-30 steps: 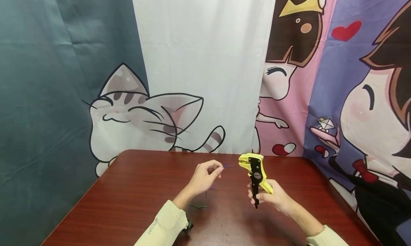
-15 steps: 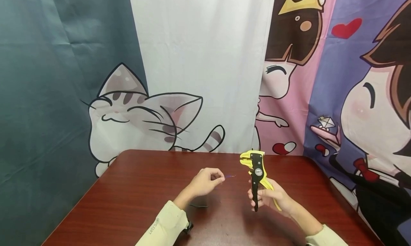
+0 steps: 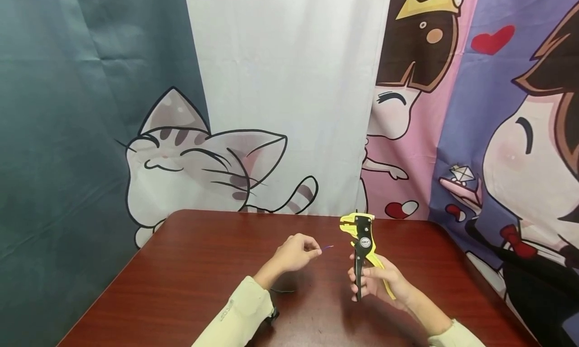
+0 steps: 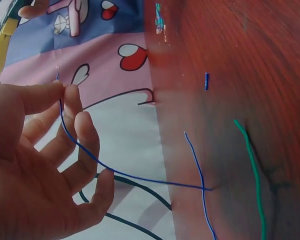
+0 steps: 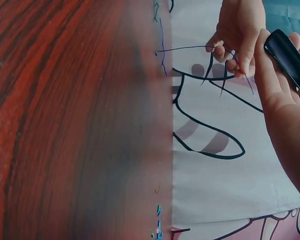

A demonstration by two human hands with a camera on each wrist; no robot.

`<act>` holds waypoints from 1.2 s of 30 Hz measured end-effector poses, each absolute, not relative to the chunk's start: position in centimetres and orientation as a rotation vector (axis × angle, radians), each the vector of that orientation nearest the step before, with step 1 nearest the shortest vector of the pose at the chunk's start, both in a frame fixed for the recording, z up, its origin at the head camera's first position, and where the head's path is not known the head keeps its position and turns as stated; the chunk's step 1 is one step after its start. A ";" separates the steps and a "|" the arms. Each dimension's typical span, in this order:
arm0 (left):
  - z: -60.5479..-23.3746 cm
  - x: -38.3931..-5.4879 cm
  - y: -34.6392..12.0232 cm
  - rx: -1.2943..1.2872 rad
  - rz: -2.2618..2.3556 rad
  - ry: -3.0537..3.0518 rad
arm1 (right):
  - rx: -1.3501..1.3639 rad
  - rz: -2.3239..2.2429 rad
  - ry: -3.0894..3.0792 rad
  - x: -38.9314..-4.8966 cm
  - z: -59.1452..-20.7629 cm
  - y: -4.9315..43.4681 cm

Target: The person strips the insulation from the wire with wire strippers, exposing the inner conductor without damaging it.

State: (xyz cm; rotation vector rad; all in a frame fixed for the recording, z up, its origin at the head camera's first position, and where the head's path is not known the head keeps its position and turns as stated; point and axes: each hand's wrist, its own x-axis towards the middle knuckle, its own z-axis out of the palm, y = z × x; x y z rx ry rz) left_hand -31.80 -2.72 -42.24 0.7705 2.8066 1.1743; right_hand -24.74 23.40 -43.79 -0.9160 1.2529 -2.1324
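My left hand (image 3: 293, 254) pinches a thin blue wire (image 4: 140, 177) between thumb and forefinger, close to one end. A short tip with a pale, thin end sticks out past the fingertips; the long tail curves down across the palm side in the left wrist view. My right hand (image 3: 384, 279) grips a yellow and black wire stripper (image 3: 364, 231), held upright, its jaws apart and facing left. The wire's tip points toward the stripper with a small gap between them. In the right wrist view the stripper's black handle (image 5: 288, 62) lies across the right hand's fingers.
On the dark red wooden table (image 3: 203, 266) lie a second blue wire (image 4: 194, 155), a green wire (image 4: 257, 185) and a short blue piece (image 4: 207, 81). Small coloured scraps (image 4: 159, 19) are gathered farther along. A printed cartoon curtain (image 3: 289, 85) hangs behind the table.
My left hand has moved a little right and down with the wire, nearer the stripper. The stripper's handles have spread wider, and it has shifted slightly right.
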 end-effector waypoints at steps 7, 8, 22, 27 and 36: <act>-41.6 -32.3 -1.8 0.673 1.170 2.831 | -0.925 -2.135 1.221 -24.7 -43.8 23.4; -41.5 -32.4 -1.8 0.678 1.161 2.834 | -0.924 -2.134 1.221 -24.6 -43.8 23.5; -40.5 -35.7 -2.4 0.792 0.918 2.951 | -0.931 -2.131 1.182 -24.1 -43.7 23.7; -41.7 -37.1 -2.9 0.712 0.795 2.989 | -0.940 -2.129 1.155 -23.9 -43.8 23.3; -42.5 -38.5 -3.6 0.563 0.547 3.060 | -0.911 -2.124 1.189 -24.3 -43.4 22.8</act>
